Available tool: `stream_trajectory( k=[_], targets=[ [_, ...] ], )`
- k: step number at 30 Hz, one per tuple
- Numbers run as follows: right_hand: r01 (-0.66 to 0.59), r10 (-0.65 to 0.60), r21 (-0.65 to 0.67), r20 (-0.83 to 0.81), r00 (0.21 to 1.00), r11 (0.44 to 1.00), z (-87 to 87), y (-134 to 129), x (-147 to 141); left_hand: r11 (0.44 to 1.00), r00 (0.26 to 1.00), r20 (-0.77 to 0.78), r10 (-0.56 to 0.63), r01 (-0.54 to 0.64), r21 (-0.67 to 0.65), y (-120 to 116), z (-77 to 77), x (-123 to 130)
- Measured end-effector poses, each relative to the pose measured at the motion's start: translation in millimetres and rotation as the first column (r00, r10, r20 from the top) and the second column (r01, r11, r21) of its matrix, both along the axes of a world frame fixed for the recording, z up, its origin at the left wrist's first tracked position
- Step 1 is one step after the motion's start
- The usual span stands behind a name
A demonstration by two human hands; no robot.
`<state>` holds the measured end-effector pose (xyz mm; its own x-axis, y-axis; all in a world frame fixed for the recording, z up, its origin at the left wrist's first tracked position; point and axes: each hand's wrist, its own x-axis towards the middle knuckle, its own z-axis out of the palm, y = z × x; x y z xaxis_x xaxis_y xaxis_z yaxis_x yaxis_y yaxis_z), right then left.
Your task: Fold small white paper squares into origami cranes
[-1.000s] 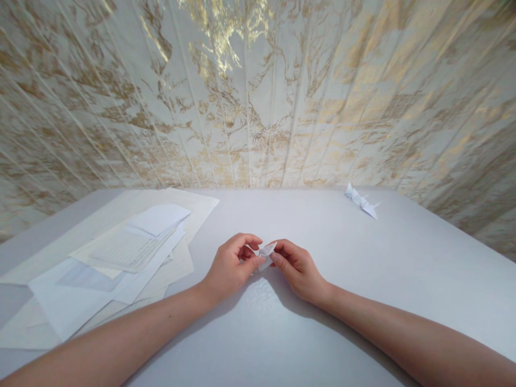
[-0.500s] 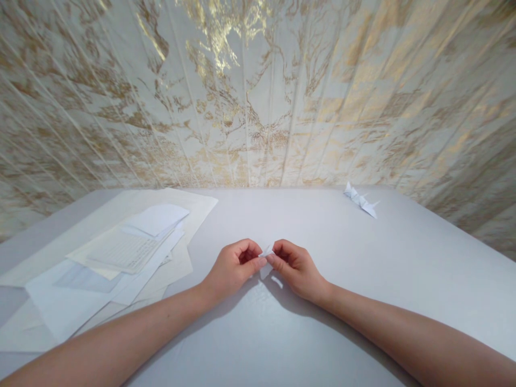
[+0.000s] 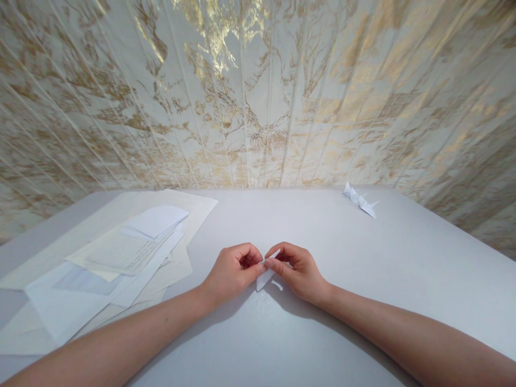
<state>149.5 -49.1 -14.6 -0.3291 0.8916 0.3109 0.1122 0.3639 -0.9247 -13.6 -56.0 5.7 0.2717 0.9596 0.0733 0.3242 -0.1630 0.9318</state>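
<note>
A small piece of folded white paper [image 3: 264,278] is pinched between my two hands, just above the table. My left hand [image 3: 237,266] closes thumb and forefinger at its left side. From the right, my right hand [image 3: 297,269] pinches it with thumb and forefinger. One pointed end of the paper slants down toward me and another tip shows at the upper right. The fingertips hide its middle, so the folds there cannot be made out.
Several sheets and envelopes [image 3: 100,258] lie overlapping on the left of the white table [image 3: 282,344]. Small folded paper figures [image 3: 360,201] stand in a row at the far right. A gold-patterned curtain [image 3: 242,107] hangs behind the table's back edge.
The folded paper has turned in my fingers and now slants from lower left to upper right. Both hands stay nearly in place; the figures and sheets have not moved.
</note>
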Motion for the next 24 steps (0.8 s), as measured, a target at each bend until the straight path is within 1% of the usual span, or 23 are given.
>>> stream_trajectory(
  k=[2,4,8,10,12,14,16,17,20,22,24],
  targets=[
    [-0.003,0.003,0.022,-0.005,1.0,1.0,0.6,0,0,1.0,1.0,-0.015,0.006,-0.006,0.013,0,-0.1,0],
    [-0.011,0.012,0.015,-0.029,1.0,1.0,-0.1,1,1,1.0,1.0,-0.02,0.012,-0.012,0.02,0,-0.6,0],
    [-0.051,0.042,-0.082,-0.11,0.993,0.995,-4.7,5,1,0.999,0.999,-0.034,0.02,-0.019,0.039,1,-1.2,-1],
    [-0.044,0.031,-0.086,-0.152,0.988,0.995,-7.0,6,2,0.995,0.996,-0.085,0.031,-0.023,0.092,1,-0.9,-2],
    [-0.013,0.011,-0.013,-0.17,0.985,1.0,-8.0,6,3,0.977,0.984,-0.17,0.048,-0.011,0.212,0,-0.3,-4],
    [0.015,0.004,0.116,-0.157,0.988,0.993,-7.6,5,4,0.926,0.964,-0.257,0.07,0.033,0.376,-1,0.4,-8],
    [0.028,0.004,0.258,-0.123,0.992,0.966,-6.0,2,5,0.853,0.944,-0.318,0.091,0.091,0.514,-1,1.4,-11],
    [0.031,0.001,0.319,-0.098,0.995,0.947,-4.8,1,5,0.818,0.935,-0.342,0.099,0.119,0.563,-1,2.0,-13],
    [0.029,-0.036,0.438,0.009,0.999,0.898,-1.4,-1,6,0.737,0.899,-0.421,0.12,0.203,0.645,-1,3.8,-16],
    [0.021,-0.059,0.467,0.068,0.996,0.884,0.0,-1,6,0.691,0.869,-0.474,0.14,0.257,0.676,-1,4.7,-17],
    [0.002,-0.058,0.477,0.104,0.993,0.879,0.6,-1,6,0.659,0.847,-0.508,0.156,0.293,0.692,-2,5.3,-17]
  ],
)
